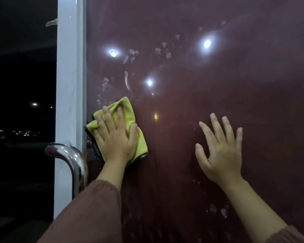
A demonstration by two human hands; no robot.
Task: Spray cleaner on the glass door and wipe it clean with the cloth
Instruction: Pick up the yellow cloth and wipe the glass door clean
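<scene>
Yellow cloth [120,120] under left hand [115,137], flat against glass door [200,102]

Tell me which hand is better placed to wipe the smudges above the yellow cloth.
Left. The left hand already presses the yellow microfibre cloth flat on the glass door, just below the whitish finger smudges. The right hand is bare, fingers spread on the glass, farther away.
</scene>
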